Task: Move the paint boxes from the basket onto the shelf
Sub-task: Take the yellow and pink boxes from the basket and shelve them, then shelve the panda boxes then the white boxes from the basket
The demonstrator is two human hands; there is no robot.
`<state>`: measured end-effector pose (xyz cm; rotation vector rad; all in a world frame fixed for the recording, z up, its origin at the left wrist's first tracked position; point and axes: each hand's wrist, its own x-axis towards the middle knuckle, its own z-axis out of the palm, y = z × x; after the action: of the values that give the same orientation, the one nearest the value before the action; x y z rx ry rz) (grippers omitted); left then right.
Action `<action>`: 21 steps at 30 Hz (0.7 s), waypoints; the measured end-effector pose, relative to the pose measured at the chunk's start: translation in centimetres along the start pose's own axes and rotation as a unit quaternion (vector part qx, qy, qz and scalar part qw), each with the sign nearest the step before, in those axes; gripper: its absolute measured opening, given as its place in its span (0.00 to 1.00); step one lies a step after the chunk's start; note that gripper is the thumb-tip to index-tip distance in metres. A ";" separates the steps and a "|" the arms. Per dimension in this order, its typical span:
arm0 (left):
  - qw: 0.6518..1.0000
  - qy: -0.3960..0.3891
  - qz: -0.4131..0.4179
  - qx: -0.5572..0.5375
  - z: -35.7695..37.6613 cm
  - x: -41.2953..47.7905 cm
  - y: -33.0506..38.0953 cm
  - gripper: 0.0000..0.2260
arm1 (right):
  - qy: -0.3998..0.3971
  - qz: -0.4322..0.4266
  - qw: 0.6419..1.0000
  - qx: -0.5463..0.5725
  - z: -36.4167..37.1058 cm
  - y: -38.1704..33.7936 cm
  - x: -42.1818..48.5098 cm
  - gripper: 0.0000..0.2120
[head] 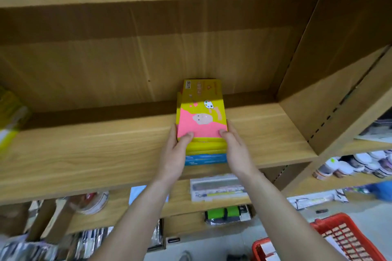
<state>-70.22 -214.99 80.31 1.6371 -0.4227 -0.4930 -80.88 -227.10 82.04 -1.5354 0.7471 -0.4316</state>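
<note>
Both hands grip a stack of paint boxes (201, 116) sitting on the wooden shelf (84, 150). Left hand (175, 154) clamps the stack's left edge: thumb on the pink top cover, other fingers (174, 131) wrapped along the side. Right hand (235, 148) mirrors it on the right edge, thumb on top near the front corner, fingers (230, 127) pressed vs. the side. So both sets of fingers are closed on the stack, 1 per side, w/ the boxes between them.

Top box is yellow w/ a pink patch, a cartoon figure and a small paint palette printed on it. Under the thumbs, more yellow box edges show, and a blue box edge (205, 159) sits at the bottom, just below the fingers, near the shelf's front lip. Exact no. of boxes in the stack: can't tell. The stack runs lengthwise away from the fingers toward the shelf's back wall; its far end is near or at the back panel.

Far left of the fingers, a blurred yellow pack (10, 116) sits at the shelf edge. Below the forearms, lower shelves hold mixed stationery, incl. a long white pack (216, 188) and a green item (224, 212). Down and to the right of the right forearm, the red basket (347, 237) stands on the floor, well apart from the stack; contents unclear.
</note>
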 end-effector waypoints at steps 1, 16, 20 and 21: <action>1.000 0.006 -0.005 -0.001 0.0 0.6 0.5 0.18 | 0.008 0.008 1.000 0.006 0.3 -0.4 0.8 0.36; 0.950 0.085 0.192 0.230 -0.7 -5.2 0.5 0.35 | 0.013 -0.051 0.992 -0.111 -5.8 -1.7 -2.2 0.31; 0.899 -0.059 0.287 0.326 3.6 -10.7 -1.4 0.24 | 0.071 -0.079 0.969 -0.225 -13.4 3.2 -8.9 0.34; 0.884 -0.123 0.272 0.359 5.5 -11.9 -2.1 0.23 | 0.093 -0.064 0.965 -0.235 -15.3 4.9 -10.6 0.32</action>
<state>-83.23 -212.90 78.53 2.0419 -1.3377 -0.1012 -99.72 -231.00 80.76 -2.0160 0.9454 -0.5258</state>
